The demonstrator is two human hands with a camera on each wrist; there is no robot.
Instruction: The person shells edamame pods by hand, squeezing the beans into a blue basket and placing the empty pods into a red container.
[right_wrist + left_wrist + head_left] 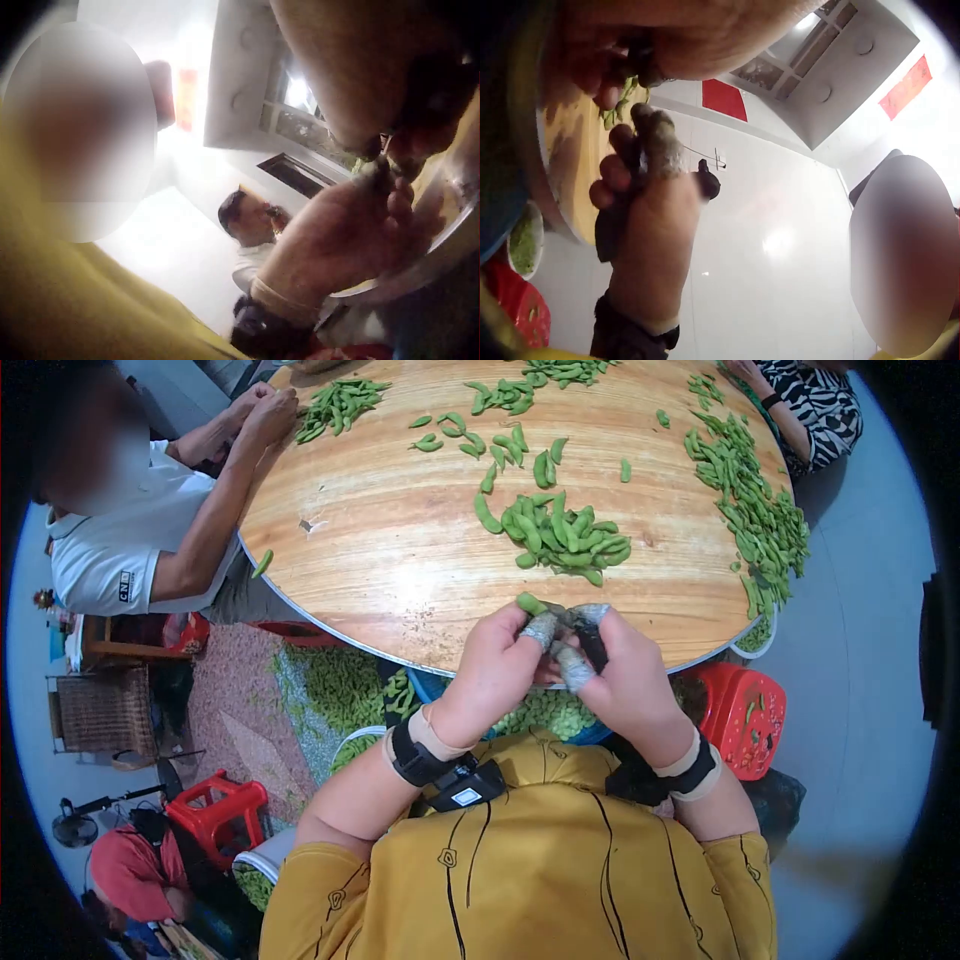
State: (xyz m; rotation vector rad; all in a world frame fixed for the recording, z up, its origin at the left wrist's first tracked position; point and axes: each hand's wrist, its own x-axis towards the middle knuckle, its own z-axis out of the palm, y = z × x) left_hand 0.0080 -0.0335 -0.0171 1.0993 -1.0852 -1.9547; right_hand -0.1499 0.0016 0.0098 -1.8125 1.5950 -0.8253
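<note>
Both hands meet over the near edge of the wooden table. In the head view, my left hand pinches a green edamame pod, whose end pokes out above the fingers. My right hand has its fingers curled in against the same spot, gripping at the pod; the rest of the pod is hidden between the hands. Greyish wrapping covers the thumbs and some fingertips. Just beyond lies a pile of pods. Below the hands, a blue basin holds pale shelled beans.
More pods line the table's right side, and another heap sits far left. A person in a white shirt works at the left; a patterned sleeve shows far right. Red stools and pod-filled containers stand around the table.
</note>
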